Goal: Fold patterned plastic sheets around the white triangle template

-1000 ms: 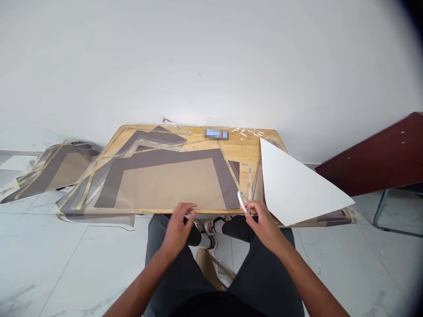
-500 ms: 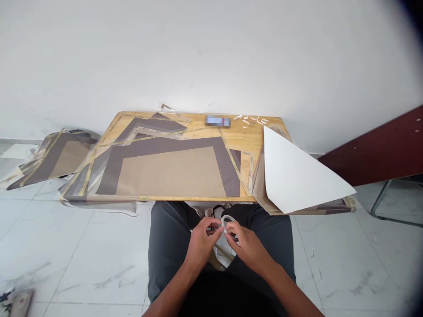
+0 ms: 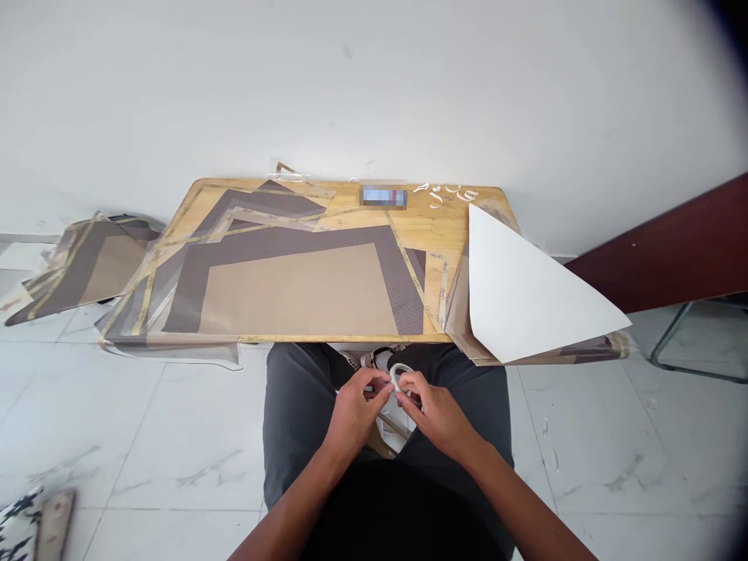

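Both my hands are together over my lap, below the table's near edge. My left hand (image 3: 356,413) and my right hand (image 3: 435,413) pinch a narrow white ring (image 3: 397,377) between their fingers. It may be a roll of tape, but the fingers hide much of it. A wooden table (image 3: 421,234) stands ahead of my hands, covered with taped grey-bordered brown paper (image 3: 298,292). A large white sheet (image 3: 526,288) lies across its right corner.
A taped paper sheet (image 3: 87,269) lies on the tile floor left of the table. A dark red board (image 3: 660,257) and metal legs (image 3: 672,351) stand at right. A blurred label (image 3: 384,197) sits on the table's far edge. A patterned item (image 3: 35,526) lies at bottom left.
My hands have come down from the table edge to my lap, with the white ring now between both. The view has tilted downward, raising the table in the frame.
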`<act>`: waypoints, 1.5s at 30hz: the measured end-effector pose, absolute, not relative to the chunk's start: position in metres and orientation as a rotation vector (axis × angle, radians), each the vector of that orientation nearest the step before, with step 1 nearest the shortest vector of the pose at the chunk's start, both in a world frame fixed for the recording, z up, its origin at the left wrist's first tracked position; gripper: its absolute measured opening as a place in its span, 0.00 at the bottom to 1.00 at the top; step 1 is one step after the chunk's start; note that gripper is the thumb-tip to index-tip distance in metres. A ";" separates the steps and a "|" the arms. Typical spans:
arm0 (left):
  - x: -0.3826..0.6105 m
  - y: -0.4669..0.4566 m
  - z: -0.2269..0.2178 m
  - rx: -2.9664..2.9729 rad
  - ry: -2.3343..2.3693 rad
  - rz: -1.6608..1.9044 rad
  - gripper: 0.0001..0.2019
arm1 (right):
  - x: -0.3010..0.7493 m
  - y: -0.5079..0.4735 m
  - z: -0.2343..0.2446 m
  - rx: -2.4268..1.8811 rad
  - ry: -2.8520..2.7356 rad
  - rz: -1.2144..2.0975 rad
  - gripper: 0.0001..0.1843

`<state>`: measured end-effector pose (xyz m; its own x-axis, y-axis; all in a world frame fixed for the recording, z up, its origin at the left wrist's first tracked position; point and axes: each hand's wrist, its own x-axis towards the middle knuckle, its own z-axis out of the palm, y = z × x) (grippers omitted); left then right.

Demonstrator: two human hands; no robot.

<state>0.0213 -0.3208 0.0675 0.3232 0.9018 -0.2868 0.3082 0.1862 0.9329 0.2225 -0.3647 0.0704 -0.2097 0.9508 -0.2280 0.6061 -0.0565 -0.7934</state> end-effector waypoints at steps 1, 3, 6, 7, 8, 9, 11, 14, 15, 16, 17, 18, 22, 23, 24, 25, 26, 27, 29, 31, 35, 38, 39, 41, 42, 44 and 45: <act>0.022 -0.320 0.068 1.361 1.231 0.604 0.05 | 0.223 -0.364 0.069 -1.642 -1.828 1.178 0.11; 0.022 -0.318 0.068 1.360 1.243 0.575 0.04 | 0.223 -0.363 0.067 -1.613 -1.827 1.200 0.12; 0.023 -0.314 0.066 1.376 1.211 0.508 0.07 | 0.225 -0.362 0.063 -1.592 -1.821 1.246 0.13; 0.024 -0.314 0.064 1.397 1.197 0.483 0.08 | 0.226 -0.361 0.063 -1.596 -1.814 1.268 0.13; 0.024 -0.313 0.063 1.429 1.190 0.462 0.09 | 0.228 -0.360 0.064 -1.602 -1.803 1.289 0.13; 0.025 -0.312 0.061 1.472 1.189 0.447 0.10 | 0.230 -0.358 0.066 -1.604 -1.789 1.314 0.13; 0.026 -0.309 0.058 1.573 1.205 0.448 0.11 | 0.235 -0.352 0.071 -1.589 -1.767 1.371 0.12; 0.029 -0.298 0.054 1.702 1.271 0.517 0.10 | 0.248 -0.336 0.082 -1.580 -1.832 1.389 0.12; 0.031 -0.293 0.053 1.735 1.299 0.544 0.09 | 0.254 -0.328 0.086 -1.599 -1.881 1.357 0.12; 0.033 -0.286 0.052 1.765 1.329 0.571 0.08 | 0.260 -0.319 0.089 -1.622 -1.940 1.302 0.12; 0.035 -0.279 0.051 1.796 1.356 0.601 0.08 | 0.266 -0.309 0.092 -1.646 -2.008 1.225 0.13; 0.039 -0.272 0.050 1.831 1.381 0.635 0.08 | 0.272 -0.299 0.094 -1.669 -2.080 1.131 0.14; 0.055 -0.247 0.040 1.999 1.461 0.800 0.07 | 0.291 -0.259 0.090 -1.698 -2.376 0.793 0.17; 0.058 -0.242 0.036 2.035 1.460 0.827 0.06 | 0.293 -0.251 0.086 -1.699 -2.442 0.730 0.17; 0.061 -0.238 0.032 2.062 1.451 0.845 0.06 | 0.295 -0.245 0.081 -1.707 -2.497 0.666 0.17; 0.063 -0.235 0.027 2.083 1.441 0.853 0.06 | 0.296 -0.240 0.076 -1.727 -2.536 0.599 0.16; 0.064 -0.232 0.022 2.100 1.433 0.853 0.06 | 0.297 -0.236 0.070 -1.760 -2.558 0.533 0.14; 0.064 -0.230 0.016 2.118 1.428 0.845 0.05 | 0.297 -0.235 0.065 -1.800 -2.567 0.476 0.13; 0.062 -0.228 0.007 2.163 1.427 0.814 0.05 | 0.295 -0.236 0.057 -1.872 -2.578 0.408 0.12; 0.059 -0.227 0.001 2.211 1.417 0.774 0.05 | 0.293 -0.241 0.052 -1.932 -2.600 0.398 0.12; 0.055 -0.228 -0.006 2.260 1.409 0.728 0.05 | 0.288 -0.249 0.050 -2.114 -2.616 0.428 0.16; 0.054 -0.227 -0.008 2.272 1.425 0.725 0.05 | 0.285 -0.250 0.049 -2.223 -2.584 0.428 0.16; 0.054 -0.227 -0.008 2.272 1.427 0.727 0.04 | 0.284 -0.250 0.049 -2.239 -2.574 0.424 0.16; 0.054 -0.227 -0.009 2.271 1.423 0.730 0.04 | 0.283 -0.249 0.048 -2.252 -2.567 0.421 0.14; 0.053 -0.227 -0.009 2.270 1.419 0.729 0.04 | 0.282 -0.249 0.049 -2.259 -2.568 0.423 0.14; 0.053 -0.227 -0.009 2.268 1.410 0.724 0.05 | 0.281 -0.248 0.050 -2.283 -2.572 0.434 0.14; 0.052 -0.228 -0.009 2.268 1.406 0.723 0.05 | 0.280 -0.248 0.051 -2.300 -2.572 0.439 0.14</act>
